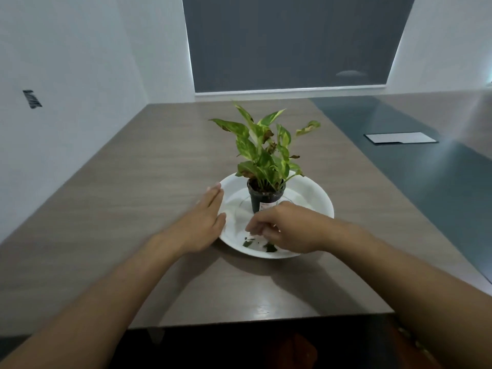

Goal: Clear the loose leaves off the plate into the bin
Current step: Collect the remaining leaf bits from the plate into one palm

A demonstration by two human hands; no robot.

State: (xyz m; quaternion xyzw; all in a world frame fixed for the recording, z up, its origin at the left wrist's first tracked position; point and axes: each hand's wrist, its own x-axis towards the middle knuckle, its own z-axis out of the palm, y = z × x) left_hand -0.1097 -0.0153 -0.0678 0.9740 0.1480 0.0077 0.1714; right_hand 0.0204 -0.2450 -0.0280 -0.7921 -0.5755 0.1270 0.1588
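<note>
Left hand (198,225): flat, palm down, fingers straight and together, pointing toward 1 o'clock; forearm enters from 7 o'clock. Right hand (285,229): knuckles up, fingers curled downward and bunched, fingertips toward 9 o'clock; forearm enters from 4 o'clock.

We see a wood-grain tabletop (138,182) with a dark strip along its right side. A white plate (316,201) rests on it, nearer the front edge than the back.

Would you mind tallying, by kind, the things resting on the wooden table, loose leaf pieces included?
White plate: 1
Potted plant: 1
Loose leaf pieces, at least those visible near the right hand: 2
Flat white panel: 1
Total: 5
</note>
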